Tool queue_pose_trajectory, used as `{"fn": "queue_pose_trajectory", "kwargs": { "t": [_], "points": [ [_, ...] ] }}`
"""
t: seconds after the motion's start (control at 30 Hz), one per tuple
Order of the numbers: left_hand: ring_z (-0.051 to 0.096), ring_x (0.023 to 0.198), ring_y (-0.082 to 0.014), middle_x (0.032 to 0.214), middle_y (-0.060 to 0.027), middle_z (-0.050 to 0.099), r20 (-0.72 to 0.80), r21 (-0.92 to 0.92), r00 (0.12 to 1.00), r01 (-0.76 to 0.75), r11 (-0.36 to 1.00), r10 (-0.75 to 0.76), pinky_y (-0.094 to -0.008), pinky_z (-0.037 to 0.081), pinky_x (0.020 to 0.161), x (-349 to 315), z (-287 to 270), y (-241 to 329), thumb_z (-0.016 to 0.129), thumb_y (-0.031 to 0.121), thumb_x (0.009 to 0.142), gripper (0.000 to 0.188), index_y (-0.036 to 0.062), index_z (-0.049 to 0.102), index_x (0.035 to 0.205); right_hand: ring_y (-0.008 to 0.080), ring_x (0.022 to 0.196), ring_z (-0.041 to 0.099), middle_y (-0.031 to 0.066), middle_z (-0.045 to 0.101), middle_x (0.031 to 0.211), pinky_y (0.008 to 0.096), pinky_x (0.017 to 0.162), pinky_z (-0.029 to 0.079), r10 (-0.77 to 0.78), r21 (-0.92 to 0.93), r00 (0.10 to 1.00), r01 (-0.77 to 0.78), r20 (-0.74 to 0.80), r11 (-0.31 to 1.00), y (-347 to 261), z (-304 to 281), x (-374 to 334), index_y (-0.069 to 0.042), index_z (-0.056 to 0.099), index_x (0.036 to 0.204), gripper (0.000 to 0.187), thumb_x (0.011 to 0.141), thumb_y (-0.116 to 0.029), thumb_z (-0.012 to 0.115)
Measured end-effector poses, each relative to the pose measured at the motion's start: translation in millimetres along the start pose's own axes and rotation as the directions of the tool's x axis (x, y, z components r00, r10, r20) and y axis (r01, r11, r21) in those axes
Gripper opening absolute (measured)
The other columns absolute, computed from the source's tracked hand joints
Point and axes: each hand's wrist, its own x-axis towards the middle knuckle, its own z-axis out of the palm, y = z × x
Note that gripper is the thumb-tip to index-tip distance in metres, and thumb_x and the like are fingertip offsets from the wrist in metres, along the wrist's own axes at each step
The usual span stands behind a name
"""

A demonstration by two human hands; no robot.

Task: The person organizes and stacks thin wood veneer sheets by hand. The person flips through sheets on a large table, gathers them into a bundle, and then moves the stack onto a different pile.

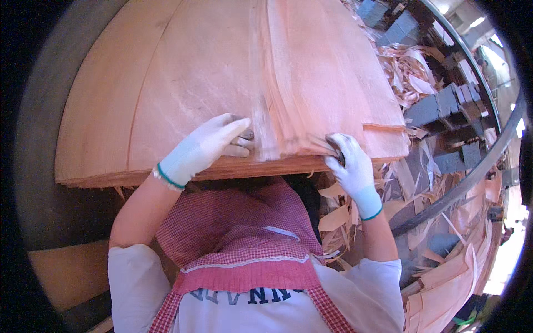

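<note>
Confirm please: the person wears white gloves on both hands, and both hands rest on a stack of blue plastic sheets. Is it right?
Not quite. The left hand and right hand do wear white gloves, but the head view shows them on the near edge of a stack of thin wooden veneer sheets, reddish-brown, not blue plastic.

Both forearms reach up and forward, bare to the gloved wrists. Left hand (pixel 208 145) lies flat, fingers spread; right hand (pixel 350 162) curls, fingertips pinched.

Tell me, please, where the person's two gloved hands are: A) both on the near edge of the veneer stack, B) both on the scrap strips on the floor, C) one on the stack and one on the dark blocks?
A: the left hand and right hand both rest on the near edge of the veneer stack.
</note>
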Motion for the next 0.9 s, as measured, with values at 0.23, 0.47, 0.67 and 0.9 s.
{"fn": "queue_pose_trajectory", "kwargs": {
  "t": [0.23,0.47,0.67,0.9],
  "points": [
    [0.061,0.087,-0.0150,0.106,-0.0093,0.063,0.095,0.310,0.986,0.098,0.946,-0.133,-0.0279,0.051,0.070,34,44,24,0.059,0.037,0.089,0.046,0.0022,0.055,0.118,0.0325,0.097,0.060,0.0144,0.058,0.109,0.0373,0.082,0.049,-0.016,0.029,0.999,0.017,-0.040,0.999,14,4,-14,-0.006,0.055,0.113,0.041,0.080,-0.026,0.066],
    [0.059,0.093,-0.0143,0.107,-0.0077,0.062,0.100,0.050,0.936,-0.344,0.938,0.338,-0.0278,0.049,0.083,58,85,10,0.063,0.004,0.081,0.044,-0.0037,0.049,0.122,0.0263,0.091,0.064,0.0220,0.065,0.098,0.0360,0.080,0.049,0.293,0.274,0.955,-0.273,-0.034,0.922,7,-61,71,0.004,0.062,0.105,0.052,0.080,-0.042,0.066],
    [0.057,0.097,-0.0133,0.108,-0.0060,0.060,0.214,-0.045,0.858,-0.470,0.882,0.468,-0.0277,0.046,0.086,78,118,35,0.061,0.006,0.084,0.041,-0.0031,0.050,0.122,0.0336,0.081,0.062,0.0251,0.063,0.086,0.0379,0.074,0.049,0.197,-0.084,0.908,-0.179,0.369,0.980,-22,-78,186,0.007,0.064,0.092,0.051,0.075,-0.041,0.063],
    [0.054,0.110,-0.0323,0.121,-0.0202,0.055,0.107,0.817,0.697,-0.468,0.336,0.709,-0.0385,0.043,0.094,48,65,24,0.062,0.030,0.086,0.049,-0.0031,0.050,0.121,0.0384,0.079,0.063,0.0290,0.062,0.086,0.0416,0.071,0.049,0.116,-0.181,0.992,-0.104,0.057,0.978,50,-116,188,0.006,0.063,0.084,0.034,0.065,-0.020,0.056]
  ]
}}
